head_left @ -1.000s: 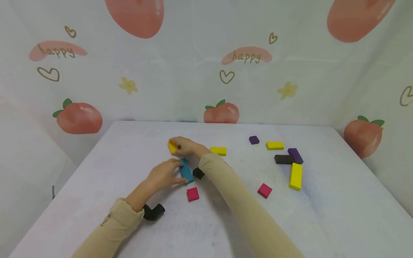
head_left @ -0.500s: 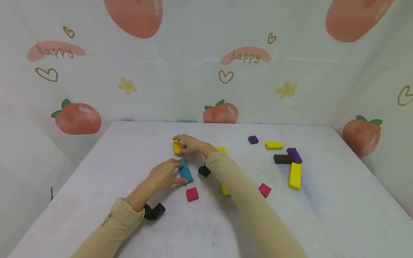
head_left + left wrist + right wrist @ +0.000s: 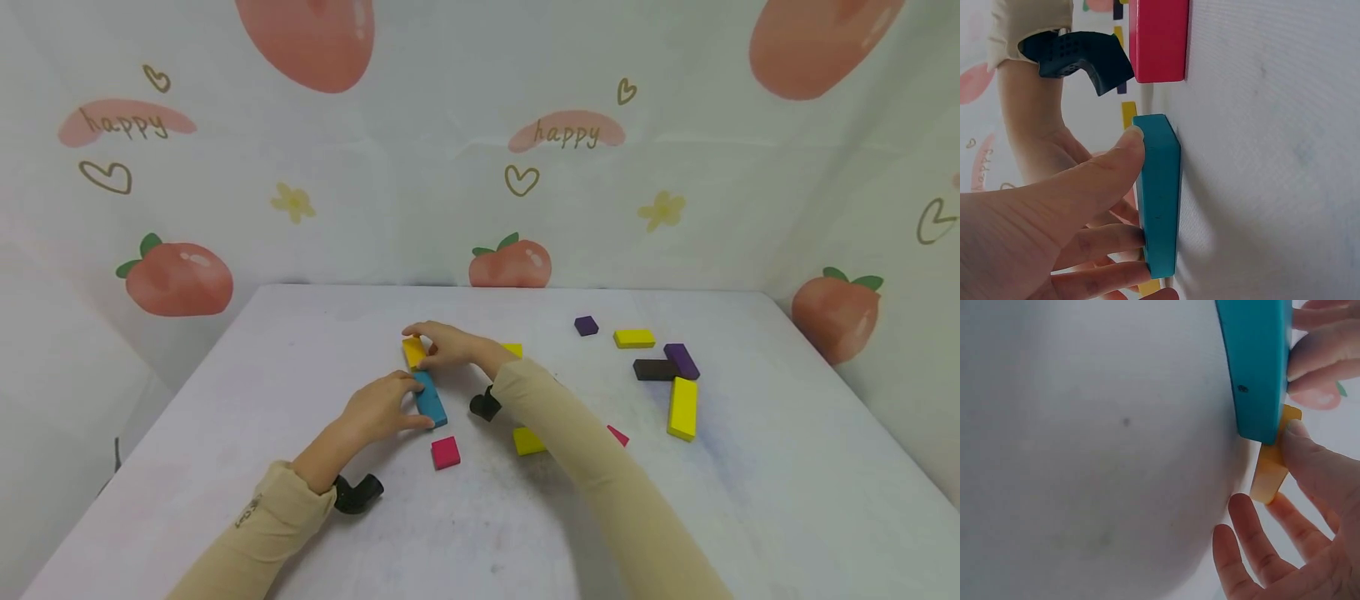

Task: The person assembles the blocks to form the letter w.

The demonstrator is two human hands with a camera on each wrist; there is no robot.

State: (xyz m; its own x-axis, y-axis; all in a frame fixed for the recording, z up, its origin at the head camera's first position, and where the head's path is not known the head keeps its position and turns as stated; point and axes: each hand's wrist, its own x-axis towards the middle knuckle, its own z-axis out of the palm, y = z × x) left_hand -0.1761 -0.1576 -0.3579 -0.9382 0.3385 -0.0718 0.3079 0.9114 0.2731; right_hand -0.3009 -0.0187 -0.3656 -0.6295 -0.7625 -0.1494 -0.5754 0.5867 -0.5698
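Observation:
A blue rectangular block (image 3: 431,401) lies flat on the white table, held between the thumb and fingers of my left hand (image 3: 377,407). In the left wrist view, the thumb touches one end of the blue block (image 3: 1159,194) and fingertips touch its side toward the other end. At its far end my right hand (image 3: 454,346) pinches a smaller orange-yellow block (image 3: 413,354) between thumb and fingers. The right wrist view has the orange-yellow block (image 3: 1270,472) close against the blue block's end; whether they touch, I cannot tell.
A red block (image 3: 446,452) lies nearer me. Two yellow blocks (image 3: 528,441) (image 3: 513,349) and another red block (image 3: 618,435) are partly hidden by my right sleeve. Farther right are purple blocks (image 3: 587,326) (image 3: 682,361), a black block (image 3: 654,370) and yellow blocks (image 3: 682,408) (image 3: 633,338).
My right hand has brought the orange-yellow block to the right and nearer, up to the blue block's far end. The left hand and blue block have barely moved.

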